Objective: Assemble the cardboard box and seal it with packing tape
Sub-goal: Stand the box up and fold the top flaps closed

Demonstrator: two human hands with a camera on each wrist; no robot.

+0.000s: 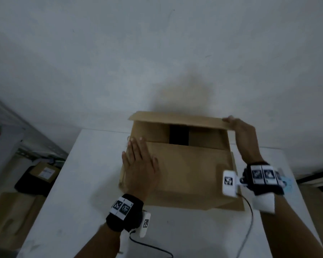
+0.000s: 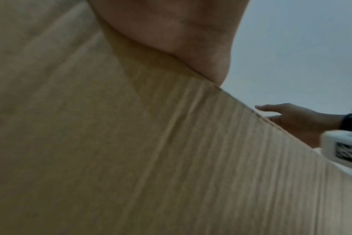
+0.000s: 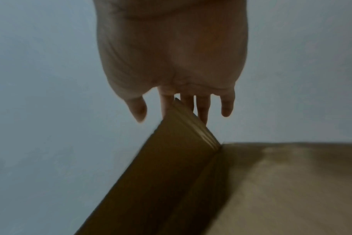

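While our flat left hand (image 1: 138, 164) pins the near flap (image 1: 185, 170), our right hand's (image 1: 244, 135) straight fingers (image 3: 203, 109) fold the far flap (image 1: 177, 119) shut.

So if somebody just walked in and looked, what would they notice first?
Probably the big brown box in the middle of the white table, with a dark gap showing where the top is not closed yet. The left hand presses flat on the near flap, and the right hand touches the right end of the far flap, which stands up.
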